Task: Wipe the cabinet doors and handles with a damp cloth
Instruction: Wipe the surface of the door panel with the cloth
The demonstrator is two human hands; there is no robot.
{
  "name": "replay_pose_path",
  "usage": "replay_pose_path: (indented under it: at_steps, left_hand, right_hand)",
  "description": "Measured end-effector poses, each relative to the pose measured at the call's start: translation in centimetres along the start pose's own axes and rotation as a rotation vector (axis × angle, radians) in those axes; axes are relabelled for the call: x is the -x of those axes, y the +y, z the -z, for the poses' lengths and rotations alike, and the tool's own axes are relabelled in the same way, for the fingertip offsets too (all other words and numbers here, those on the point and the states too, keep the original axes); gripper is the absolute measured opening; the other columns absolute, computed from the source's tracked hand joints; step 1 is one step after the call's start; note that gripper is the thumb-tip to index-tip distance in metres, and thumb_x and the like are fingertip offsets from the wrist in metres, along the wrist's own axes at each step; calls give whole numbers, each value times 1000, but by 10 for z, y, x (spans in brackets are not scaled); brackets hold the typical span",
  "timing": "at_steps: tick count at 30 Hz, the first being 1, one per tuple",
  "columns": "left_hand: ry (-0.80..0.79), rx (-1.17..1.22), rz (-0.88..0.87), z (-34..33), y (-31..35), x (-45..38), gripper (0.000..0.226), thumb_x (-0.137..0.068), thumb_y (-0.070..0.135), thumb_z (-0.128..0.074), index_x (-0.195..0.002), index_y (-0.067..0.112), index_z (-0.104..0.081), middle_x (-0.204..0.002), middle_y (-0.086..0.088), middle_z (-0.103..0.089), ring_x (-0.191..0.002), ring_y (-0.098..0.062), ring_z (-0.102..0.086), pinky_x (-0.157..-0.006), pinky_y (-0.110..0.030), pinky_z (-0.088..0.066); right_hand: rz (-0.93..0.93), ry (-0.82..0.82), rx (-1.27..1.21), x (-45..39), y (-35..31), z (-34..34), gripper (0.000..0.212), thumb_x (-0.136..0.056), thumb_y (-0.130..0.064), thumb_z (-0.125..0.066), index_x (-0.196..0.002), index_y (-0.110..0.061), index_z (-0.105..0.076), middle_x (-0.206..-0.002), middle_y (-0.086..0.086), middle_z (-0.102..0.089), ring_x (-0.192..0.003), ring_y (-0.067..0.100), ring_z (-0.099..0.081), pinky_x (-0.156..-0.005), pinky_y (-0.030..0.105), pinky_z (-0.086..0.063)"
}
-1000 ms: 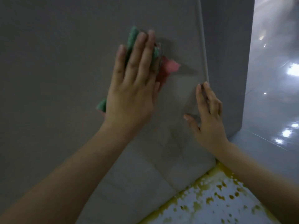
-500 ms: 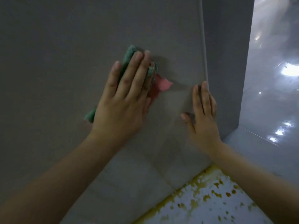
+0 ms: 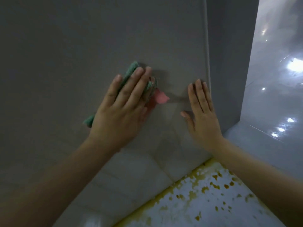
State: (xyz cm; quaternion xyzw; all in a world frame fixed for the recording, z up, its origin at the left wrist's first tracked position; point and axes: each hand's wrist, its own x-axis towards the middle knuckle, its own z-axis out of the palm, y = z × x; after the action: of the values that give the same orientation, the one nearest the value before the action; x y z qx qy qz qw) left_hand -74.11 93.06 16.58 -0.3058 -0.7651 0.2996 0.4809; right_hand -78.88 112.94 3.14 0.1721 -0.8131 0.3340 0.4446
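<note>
— Where's the cloth (image 3: 131, 74)?
— Under the left hand (image 3: 121, 110), fingers flat, pressing it on the cabinet door (image 3: 65, 63).
— The right hand (image 3: 202, 112)?
— Spread flat beside the door's right edge (image 3: 207, 46); bare panel lies leftward.

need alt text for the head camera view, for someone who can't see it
A left hand presses a green and pink cloth flat against a grey cabinet door, while the right hand rests open near the door's right edge.

Left hand (image 3: 118, 115): bare as I see it, no glove, ring or watch.
Right hand (image 3: 202, 117): bare too, short trimmed nails.
Forearms: both uncovered up to my frame's edge, no sleeve showing.
</note>
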Motion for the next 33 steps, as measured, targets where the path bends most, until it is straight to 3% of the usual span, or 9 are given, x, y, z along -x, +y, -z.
replay_pose_path:
  at_steps: [3, 6, 9, 12, 18, 22, 26, 30, 33]
  left_hand:
    - [-61, 38, -121, -19, 38, 8, 47, -98, 17, -42, -143, 4, -39, -152, -12, -22, -141, -28, -26, -119, -42, -6]
    - [-274, 21, -391, -36, 85, 51, 58, -87, 17, -31, -145, 9, -36, -154, -10, -21, -143, -25, -23, -119, -44, 7]
    - [-459, 14, -538, -34, 97, 86, 63, -85, 23, -36, -148, 15, -32, -157, -5, -19, -144, -21, -21, -117, -46, 15]
    - [-396, 27, -463, -19, 65, 92, 59, -86, 22, -40, -144, 15, -41, -156, -6, -18, -143, -23, -17, -118, -43, 12]
    - [-89, 6, -92, -14, 37, 37, 49, -97, 22, -48, -143, 7, -42, -153, -9, -26, -142, -23, -26, -118, -40, -7]
    - [-248, -26, -370, -40, 93, 47, 58, -90, 23, -35, -146, 7, -31, -153, -10, -30, -143, -24, -27, -117, -46, 7]
    - [-413, -82, -586, -43, 111, 82, 64, -92, 29, -33, -148, 6, -10, -158, -10, -13, -146, -23, -17, -112, -51, 19]
    - [-356, -54, -486, -20, 64, 101, 59, -94, 25, -35, -149, 9, -24, -159, -14, -3, -146, -31, -10, -117, -46, 12]
    - [-288, 57, -343, -3, 38, 109, 60, -91, 17, -47, -147, 7, -30, -158, -12, -9, -145, -25, -9, -120, -39, 4]
  right_hand:
    - [39, -5, -15, 1, 8, 1, 59, -99, -31, -43, -146, -1, -24, -153, 20, -21, -145, 28, -10, -119, 37, -14]
    - [66, 9, -11, 0, 11, 2, 58, -98, -28, -48, -145, 0, -28, -152, 20, -24, -144, 27, -12, -118, 38, -15]
    - [63, 10, -10, 0, 9, 4, 61, -96, -26, -52, -145, 1, -28, -152, 20, -23, -144, 27, -11, -119, 37, -14]
    - [64, 17, -23, 0, 8, 5, 61, -96, -25, -52, -145, 1, -28, -152, 20, -23, -144, 28, -11, -118, 37, -14]
    - [48, 2, -55, 0, 5, 5, 61, -95, -22, -51, -145, 4, -26, -152, 24, -20, -144, 33, -11, -119, 38, -12]
    - [51, -4, -52, 1, 4, 4, 61, -94, -18, -52, -145, 3, -25, -152, 25, -20, -143, 37, -12, -119, 39, -11]
    - [59, -14, -25, 1, 5, 6, 62, -95, -19, -53, -145, 3, -25, -152, 23, -19, -143, 36, -11, -119, 41, -12]
    - [31, -19, -38, 2, 2, 4, 63, -94, -19, -51, -146, 2, -23, -153, 22, -17, -144, 33, -8, -119, 42, -12]
    - [26, -11, -34, 2, 2, 3, 62, -95, -20, -49, -146, 2, -22, -153, 23, -17, -144, 33, -9, -119, 42, -12]
